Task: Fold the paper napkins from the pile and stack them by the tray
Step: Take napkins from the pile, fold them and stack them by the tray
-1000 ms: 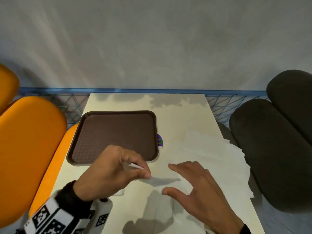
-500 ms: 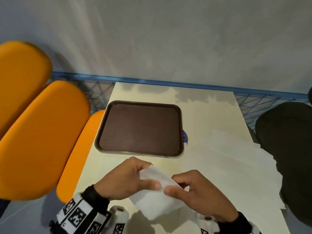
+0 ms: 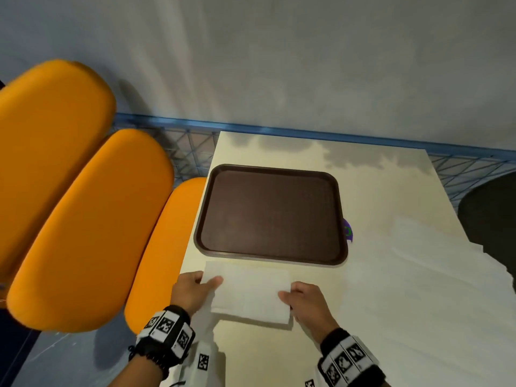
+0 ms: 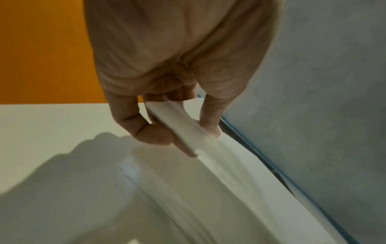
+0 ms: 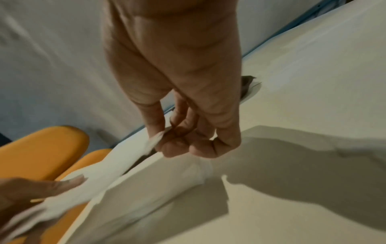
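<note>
The left hand (image 3: 192,291) and right hand (image 3: 307,303) each pinch one short end of the folded napkin (image 3: 248,294), thumbs on top, just above the table (image 3: 279,356) near its left edge, just beside the tray's (image 3: 272,259) near rim. The napkin pile (image 3: 424,275) lies along the right edge.

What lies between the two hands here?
The folded napkin: the left hand and right hand pinch its opposite ends just before the tray, shown in the head view.
</note>
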The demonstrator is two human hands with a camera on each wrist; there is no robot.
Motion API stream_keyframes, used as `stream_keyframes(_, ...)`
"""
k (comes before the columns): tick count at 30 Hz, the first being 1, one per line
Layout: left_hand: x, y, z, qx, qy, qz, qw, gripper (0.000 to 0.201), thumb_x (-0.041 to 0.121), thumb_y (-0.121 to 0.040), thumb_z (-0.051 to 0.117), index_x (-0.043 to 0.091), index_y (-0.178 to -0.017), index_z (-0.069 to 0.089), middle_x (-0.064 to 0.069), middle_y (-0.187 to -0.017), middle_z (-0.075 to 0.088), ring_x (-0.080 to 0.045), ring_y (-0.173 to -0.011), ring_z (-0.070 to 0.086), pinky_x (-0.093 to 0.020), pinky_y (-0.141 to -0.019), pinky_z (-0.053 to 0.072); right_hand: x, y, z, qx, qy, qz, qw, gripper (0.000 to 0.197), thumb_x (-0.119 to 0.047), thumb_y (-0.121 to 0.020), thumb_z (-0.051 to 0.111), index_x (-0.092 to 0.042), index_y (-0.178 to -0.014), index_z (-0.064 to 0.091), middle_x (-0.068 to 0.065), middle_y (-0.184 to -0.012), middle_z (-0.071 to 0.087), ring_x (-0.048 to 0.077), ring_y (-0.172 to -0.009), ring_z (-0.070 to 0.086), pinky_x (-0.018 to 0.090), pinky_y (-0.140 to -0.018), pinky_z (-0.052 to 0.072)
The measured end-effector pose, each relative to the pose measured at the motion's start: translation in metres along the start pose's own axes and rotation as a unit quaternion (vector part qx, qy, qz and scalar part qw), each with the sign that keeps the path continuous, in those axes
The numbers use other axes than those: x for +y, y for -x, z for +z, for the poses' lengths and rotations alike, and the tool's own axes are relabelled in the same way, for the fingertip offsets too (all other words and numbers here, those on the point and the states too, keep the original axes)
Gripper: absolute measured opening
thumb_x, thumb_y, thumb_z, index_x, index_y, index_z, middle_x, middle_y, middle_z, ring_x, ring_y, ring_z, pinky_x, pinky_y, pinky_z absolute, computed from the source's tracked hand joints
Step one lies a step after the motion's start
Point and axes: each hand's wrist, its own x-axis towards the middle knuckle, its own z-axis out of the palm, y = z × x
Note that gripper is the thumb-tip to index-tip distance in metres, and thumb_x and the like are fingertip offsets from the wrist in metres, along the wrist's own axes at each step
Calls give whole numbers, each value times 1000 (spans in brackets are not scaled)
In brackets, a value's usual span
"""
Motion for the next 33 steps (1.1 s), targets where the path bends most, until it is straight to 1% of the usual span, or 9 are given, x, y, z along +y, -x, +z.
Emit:
stream_keyframes(2,-4,-13,3,42,-49,7,998,47,27,-81,79,14,-52,45,5,-49,49,-26,-58,45,-33,-58,36,5,-12,10,42,10,15,999,28,-29,-74,74,-11,-59,58,-3,-58,57,16,-61,54,31,-61,42)
stream_keyframes(8,-19,-32,14,65,-59,-10,996,26,25,-85,76,7,-70,65,-5,-73,67,-24,-76,60,-30,-71,43,16,-20,22,118,45,36,991,33,-28,-83,73,-16,-55,62,-6,-54,60,16,-59,57,31,-65,49)
stream_keyframes(14,-20,-36,21,75,-48,-16,996,29,31,-83,78,12,-69,61,-5,-73,68,-25,-77,61,-31,-69,45,19,-23,21,140,55,37,988,25,-35,-80,73,-19,-62,65,-7,-58,66,17,-60,64,38,-74,58)
stream_keyframes(19,-28,-38,23,83,-108,3,991,33,41,-84,75,15,-80,55,-3,-76,64,-23,-75,60,-39,-75,53,19,-25,22,167,85,12,982,24,-42,-84,71,-22,-75,63,-6,-78,70,17,-77,67,39,-82,56)
stream_keyframes(23,-23,-22,29,133,-187,148,962,41,42,-85,73,20,-111,49,0,-110,54,-21,-96,58,-39,-80,54,19,-18,26,189,214,-162,944,11,-33,-95,59,-25,-102,59,-10,-105,60,13,-99,60,31,-86,49)
stream_keyframes(25,-21,-13,40,80,-255,273,924,46,41,-88,69,25,-127,50,1,-128,51,-19,-113,54,-40,-96,50,17,-15,34,146,336,-240,899,29,-39,-95,50,-29,-121,58,-9,-126,58,14,-116,56,35,-94,48)
stream_keyframes(28,-25,-8,55,-64,-389,305,867,64,48,-97,53,31,-153,29,-7,-164,19,-29,-151,19,-44,-121,20,7,-15,44,21,485,-231,843,55,-44,-100,41,-27,-152,34,6,-164,25,29,-151,25,51,-113,33)
stream_keyframes(30,-30,-8,58,-111,-452,262,845,72,54,-99,43,35,-157,7,-7,-166,-11,-30,-153,-8,-47,-123,4,3,-15,45,-41,510,-182,840,65,-40,-103,46,-29,-158,13,5,-169,0,29,-155,1,53,-120,20)
stream_keyframes(33,-32,-6,59,-121,-497,215,832,85,63,-95,44,38,-155,-10,-7,-163,-26,-33,-151,-18,-53,-122,1,0,-14,43,-60,518,-174,835,70,-35,-102,51,-31,-158,9,5,-168,-6,29,-155,-4,54,-119,21)
